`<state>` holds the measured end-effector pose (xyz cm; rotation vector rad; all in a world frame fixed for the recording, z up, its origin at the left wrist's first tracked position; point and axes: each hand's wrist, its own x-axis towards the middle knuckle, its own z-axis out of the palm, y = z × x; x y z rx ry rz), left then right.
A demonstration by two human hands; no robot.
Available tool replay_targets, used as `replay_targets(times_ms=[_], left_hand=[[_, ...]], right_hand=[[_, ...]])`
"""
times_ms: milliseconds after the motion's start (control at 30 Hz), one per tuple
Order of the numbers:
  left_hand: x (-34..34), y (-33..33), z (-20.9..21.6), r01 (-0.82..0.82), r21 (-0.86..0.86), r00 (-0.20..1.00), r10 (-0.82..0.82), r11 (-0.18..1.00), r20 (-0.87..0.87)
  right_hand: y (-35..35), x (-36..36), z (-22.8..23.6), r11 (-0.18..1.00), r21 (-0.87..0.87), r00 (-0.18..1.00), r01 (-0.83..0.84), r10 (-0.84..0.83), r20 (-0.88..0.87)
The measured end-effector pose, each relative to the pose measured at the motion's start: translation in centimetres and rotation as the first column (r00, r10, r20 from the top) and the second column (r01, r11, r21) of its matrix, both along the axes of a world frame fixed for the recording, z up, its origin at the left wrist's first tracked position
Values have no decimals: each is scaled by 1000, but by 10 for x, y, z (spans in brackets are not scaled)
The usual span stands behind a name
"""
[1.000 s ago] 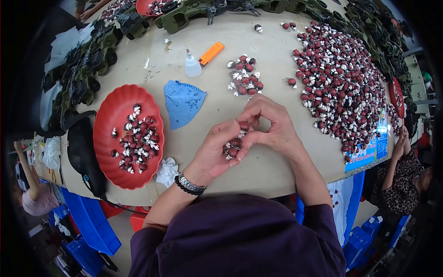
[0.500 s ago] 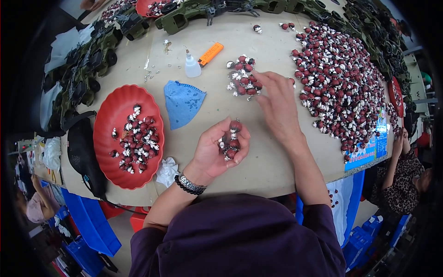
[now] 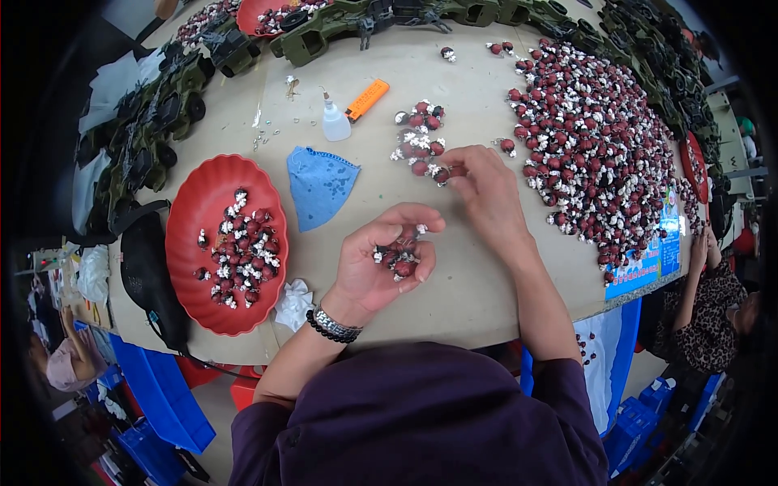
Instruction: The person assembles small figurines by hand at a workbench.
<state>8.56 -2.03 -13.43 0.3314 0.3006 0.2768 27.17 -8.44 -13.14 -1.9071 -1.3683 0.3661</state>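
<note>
Several small dark-red and white figurines point(image 3: 399, 261) rest in my left hand point(image 3: 369, 263), cupped palm up with its fingers curled around them. My right hand point(image 3: 492, 198) reaches over the table, thumb and fingertips closed on one red and white figurine point(image 3: 455, 172) at the near end of a small cluster point(image 3: 420, 144). The fingers partly hide that piece. Left of my hands stands a red scalloped bowl point(image 3: 180, 279) with more figurines in it. A blue cloth point(image 3: 322, 190) lies flat between the bowl and the cluster.
A large figurine heap point(image 3: 600, 146) covers the table's right side. A white dropper bottle point(image 3: 335, 121) stands beside an orange tool point(image 3: 367, 100). Green toy vehicles point(image 3: 146, 130) line the far and left edges. A black bag-like object point(image 3: 146, 271) and crumpled tissue point(image 3: 294, 304) flank the bowl.
My right hand has moved down and closed on a figurine at the cluster's near end. The figurine held up at my left fingertips has dropped lower among the others in the palm.
</note>
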Motion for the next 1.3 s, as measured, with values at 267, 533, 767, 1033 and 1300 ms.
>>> replay_targets(times_ms=[267,533,767,1033,1300], left_hand=[[-2,-3,-16,-80,109,997,77,991,29],[1,-4,-8,-65,169,991,84,983,-106],[2,-4,-4,-42,164,990,63,986,-130],[0,-4,-9,-34,128,991,50,991,-126],[1,-4,-7,-50,188,989,75,981,-127]], right_hand=[[-5,-7,5,968,248,466,-47,241,-852],[-8,-23,5,933,349,408,-90,354,-842],[-6,-24,-7,887,402,590,-227,454,-668],[-6,-20,-5,894,335,638,-297,447,-627],[-2,-15,5,817,392,905,-424,400,146]])
